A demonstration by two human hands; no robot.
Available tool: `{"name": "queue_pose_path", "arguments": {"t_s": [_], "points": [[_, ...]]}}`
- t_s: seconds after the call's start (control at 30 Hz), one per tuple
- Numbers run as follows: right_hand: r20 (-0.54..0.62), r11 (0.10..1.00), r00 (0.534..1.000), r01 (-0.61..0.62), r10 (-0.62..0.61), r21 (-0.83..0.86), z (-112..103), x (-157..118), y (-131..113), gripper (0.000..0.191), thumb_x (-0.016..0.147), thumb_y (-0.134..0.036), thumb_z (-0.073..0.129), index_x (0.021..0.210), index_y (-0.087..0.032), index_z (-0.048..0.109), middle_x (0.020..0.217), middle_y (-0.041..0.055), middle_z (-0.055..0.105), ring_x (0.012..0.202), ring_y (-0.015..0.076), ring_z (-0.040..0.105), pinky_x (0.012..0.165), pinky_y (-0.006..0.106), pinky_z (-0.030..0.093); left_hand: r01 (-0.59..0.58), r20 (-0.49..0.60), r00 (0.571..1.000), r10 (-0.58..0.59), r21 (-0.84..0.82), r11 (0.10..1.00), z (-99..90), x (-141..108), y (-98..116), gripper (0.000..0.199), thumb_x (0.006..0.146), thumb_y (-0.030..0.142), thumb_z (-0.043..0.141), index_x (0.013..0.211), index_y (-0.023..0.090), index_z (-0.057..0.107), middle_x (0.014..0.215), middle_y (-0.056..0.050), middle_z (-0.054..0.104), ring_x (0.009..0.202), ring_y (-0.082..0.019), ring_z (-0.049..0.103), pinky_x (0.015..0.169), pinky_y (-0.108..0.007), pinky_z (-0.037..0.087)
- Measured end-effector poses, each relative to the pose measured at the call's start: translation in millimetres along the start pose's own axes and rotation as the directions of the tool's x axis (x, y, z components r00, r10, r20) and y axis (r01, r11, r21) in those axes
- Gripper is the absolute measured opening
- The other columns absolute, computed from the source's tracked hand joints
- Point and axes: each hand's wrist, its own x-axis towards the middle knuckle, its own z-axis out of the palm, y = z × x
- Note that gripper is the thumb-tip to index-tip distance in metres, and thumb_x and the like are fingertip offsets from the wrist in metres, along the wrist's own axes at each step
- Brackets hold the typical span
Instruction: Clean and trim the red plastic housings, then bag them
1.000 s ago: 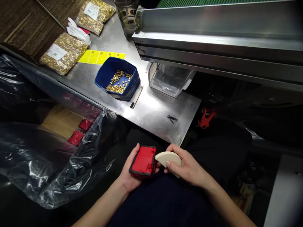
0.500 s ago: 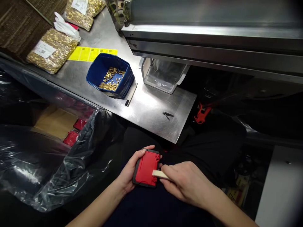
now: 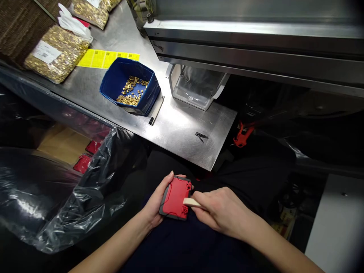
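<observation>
Nearest me, above my dark clothing [image 3: 182,246], I hold a red and black rectangular case [image 3: 174,195]. My left hand [image 3: 157,197] grasps it from the left and below, thumb along its edge. My right hand [image 3: 222,210] grips a thin off-white piece [image 3: 191,203], most of its shape hidden by my fingers.

Progress: handling of this case appears under way, in my judgement. The tip of the off-white piece lies over the red face at its right edge, between two clusters of raised detail; I cannot tell whether it presses. The visible face looks whole; what remains on the underside cannot be determined.

Pose: both forearms converge from the lower corners. The left palm faces up as a cradle; the right hand is knuckles up, fingers curled.

Beyond, to the left, red pieces [image 3: 82,163] lie in a container lined with clear plastic film [image 3: 99,167]; finished or waiting, I cannot say. Ahead, dark metal nippers [image 3: 201,135] rest on a bare steel table [image 3: 182,142], well apart from my hands. Farther, a blue plastic bin [image 3: 153,93] holds small brass-coloured parts [image 3: 129,100].
</observation>
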Motion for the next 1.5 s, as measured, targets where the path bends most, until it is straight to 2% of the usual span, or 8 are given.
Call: {"name": "queue_pose_path", "arguments": {"t_s": [0.17,0.27,0.4,0.53,0.67,0.93,1.33,1.5], "points": [[-0.022,0.959,0.994,-0.093,0.103,0.268,-17.9,-15.5,-11.3,0.036,0.105,-0.034,0.046,0.14,-0.033,0.053,0.093,0.0001,0.074,0.074,0.0162,0.066,0.065,0.03,0.038,-0.07,-0.058,0.996,0.063,-0.119,0.99,6.7,-4.3,3.4,0.046,0.098,0.054,0.058,0.116,0.013,0.066,0.108,-0.017,0.075,0.09,-0.03,0.075,0.079,-0.04,0.064],[0.063,0.846,0.977,-0.208,0.203,0.492,-27.9,-24.4,-23.4,0.024,0.104,-0.032,0.049,0.117,-0.037,0.068,0.094,-0.0039,0.072,0.075,0.0123,0.064,0.068,0.026,0.042,-0.23,-0.077,0.973,0.219,-0.186,0.955,16.3,-13.6,13.0,0.046,0.097,0.056,0.06,0.123,0.018,0.06,0.117,-0.016,0.073,0.097,-0.034,0.074,0.08,-0.046,0.064],[0.167,0.69,0.955,-0.294,0.246,0.662,-24.4,-19.9,-38.5,0.027,0.104,-0.037,0.049,0.094,-0.027,0.073,0.092,-0.0037,0.073,0.083,0.0132,0.066,0.074,0.025,0.045,-0.382,-0.023,0.921,0.389,-0.243,0.892,36.8,-30.5,27.6,0.06,0.086,0.059,0.074,0.129,0.022,0.055,0.131,-0.017,0.068,0.111,-0.038,0.071,0.087,-0.048,0.064],[0.171,0.469,0.953,-0.274,0.25,0.84,-12.8,-9.2,-49.0,0.045,0.1,-0.056,0.052,0.087,-0.02,0.077,0.079,0.0006,0.073,0.075,0.0153,0.065,0.068,0.024,0.046,-0.434,0.026,0.89,0.455,-0.256,0.864,53.4,-41.8,28.6,0.065,0.081,0.062,0.079,0.128,0.023,0.055,0.129,-0.015,0.069,0.114,-0.038,0.07,0.088,-0.048,0.064],[0.172,0.326,0.938,-0.27,0.3,0.906,-11.3,-7.6,-56.0,0.046,0.098,-0.055,0.055,0.083,-0.018,0.078,0.074,0.0024,0.073,0.07,0.0147,0.064,0.064,0.022,0.046,-0.436,0.017,0.89,0.455,-0.253,0.863,59.6,-44.7,22.3,0.065,0.079,0.063,0.08,0.125,0.024,0.057,0.124,-0.013,0.071,0.114,-0.038,0.07,0.089,-0.045,0.065],[0.222,0.277,0.914,-0.322,0.339,0.905,-16.4,-6.7,-59.4,0.043,0.096,-0.047,0.056,0.075,-0.016,0.078,0.07,0.0042,0.073,0.066,0.0155,0.064,0.06,0.023,0.047,-0.412,0.006,0.904,0.427,-0.243,0.878,61.6,-44.5,20.1,0.063,0.079,0.061,0.08,0.125,0.025,0.058,0.122,-0.01,0.072,0.109,-0.036,0.072,0.087,-0.045,0.065],[0.241,0.299,0.904,-0.353,0.352,0.886,-20.0,-1.1,-58.6,0.039,0.093,-0.042,0.057,0.074,-0.015,0.079,0.069,0.0037,0.071,0.065,0.0146,0.061,0.061,0.022,0.046,-0.5,0.01,0.858,0.513,-0.21,0.84,60.8,-46.3,18.7,0.062,0.076,0.061,0.083,0.122,0.026,0.062,0.131,-0.01,0.069,0.116,-0.037,0.068,0.098,-0.048,0.06],[0.29,0.24,0.898,-0.377,0.33,0.895,-20.1,-0.4,-57.2,0.039,0.093,-0.041,0.059,0.071,-0.014,0.078,0.065,0.0031,0.069,0.059,0.0124,0.056,0.058,0.022,0.043,-0.574,-0.016,0.816,0.578,-0.149,0.805,62.7,-49.1,18.7,0.068,0.069,0.062,0.088,0.121,0.025,0.063,0.135,-0.013,0.066,0.114,-0.041,0.068,0.093,-0.049,0.062]]}}
